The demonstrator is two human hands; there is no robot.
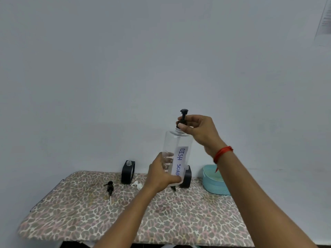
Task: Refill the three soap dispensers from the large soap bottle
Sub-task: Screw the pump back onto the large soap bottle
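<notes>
A large clear soap bottle with a "DISH SOAP" paper label is held up above the table. My left hand grips its lower body. My right hand pinches the black pump head at the bottle's neck. A black dispenser with an open neck stands at the back of the table. A second black dispenser stands behind the bottle, mostly hidden. A loose black pump and a white pump lie on the cloth.
The table wears a leopard-print cover and stands against a plain pale wall. A light blue basket sits at the back right, partly behind my right forearm. A paper sheet hangs on the wall at top right.
</notes>
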